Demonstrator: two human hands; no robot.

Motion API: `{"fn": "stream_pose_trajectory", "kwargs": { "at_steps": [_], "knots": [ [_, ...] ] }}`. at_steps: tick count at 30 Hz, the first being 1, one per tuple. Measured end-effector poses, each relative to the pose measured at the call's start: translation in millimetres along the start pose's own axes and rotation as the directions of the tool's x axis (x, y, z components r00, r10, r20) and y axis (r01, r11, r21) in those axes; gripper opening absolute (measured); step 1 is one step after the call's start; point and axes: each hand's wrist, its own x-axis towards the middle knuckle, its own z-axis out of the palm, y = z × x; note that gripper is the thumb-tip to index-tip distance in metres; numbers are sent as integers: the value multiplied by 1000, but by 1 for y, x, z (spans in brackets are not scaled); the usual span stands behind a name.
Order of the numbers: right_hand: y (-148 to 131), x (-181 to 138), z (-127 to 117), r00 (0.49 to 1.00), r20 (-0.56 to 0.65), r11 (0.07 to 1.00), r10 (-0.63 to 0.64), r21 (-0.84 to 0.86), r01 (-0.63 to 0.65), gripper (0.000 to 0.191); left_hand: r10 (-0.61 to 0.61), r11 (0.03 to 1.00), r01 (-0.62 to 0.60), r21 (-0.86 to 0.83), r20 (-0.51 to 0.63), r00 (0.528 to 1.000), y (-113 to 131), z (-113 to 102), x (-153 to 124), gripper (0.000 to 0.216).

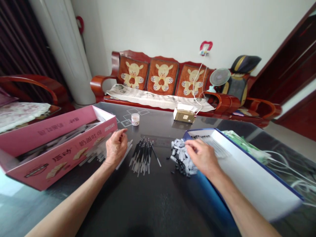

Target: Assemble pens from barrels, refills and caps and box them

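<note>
My left hand (116, 147) is closed, its fingers curled, beside the pink box; what it holds, if anything, is hidden. Translucent white tubes (95, 154) lie on the table around that hand. Between my hands is a bundle of slim pens or refills (144, 154), with black upper parts and pale ends. My right hand (203, 158) reaches over a heap of small whitish plastic caps (181, 151), fingertips bent together at its edge. Whether a piece sits between them I cannot make out. Small black pieces (182, 168) lie at the near side of the heap.
A long pink carton (71, 146) with dark and pale sticks stands on the left. At right is a blue-rimmed white box (247, 168) with clear tubes inside. A small cup (135, 119), a tissue box (184, 114), a green package (244, 143) and white cables (288, 164) are farther out.
</note>
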Motion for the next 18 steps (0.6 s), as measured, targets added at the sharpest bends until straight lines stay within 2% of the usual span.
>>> {"fn": "stream_pose_trajectory", "kwargs": {
  "at_steps": [2,3,5,7,11,14,18],
  "knots": [
    [-36,-12,26,993,103,991,-58,125,45,18,57,989,-77,127,154,986,-1,-4,3,30],
    [-49,-18,40,986,150,987,-67,153,44,17,75,971,-130,199,261,962,0,-6,3,29],
    [-66,-27,65,974,221,993,-41,121,14,17,66,915,-236,328,457,887,4,-9,1,29],
    [-73,-32,83,970,242,999,4,30,-12,16,15,854,-301,425,558,830,8,-10,-3,29],
    [-74,-36,96,973,230,995,23,-103,1,16,-57,795,-338,503,617,785,13,-10,-8,28],
    [-73,-37,97,971,237,990,6,-139,28,14,-96,786,-337,519,640,762,14,-9,-9,30],
    [-71,-36,99,971,233,985,49,-172,-9,13,-146,777,-326,538,658,739,17,-8,-9,34]
  ]
}}
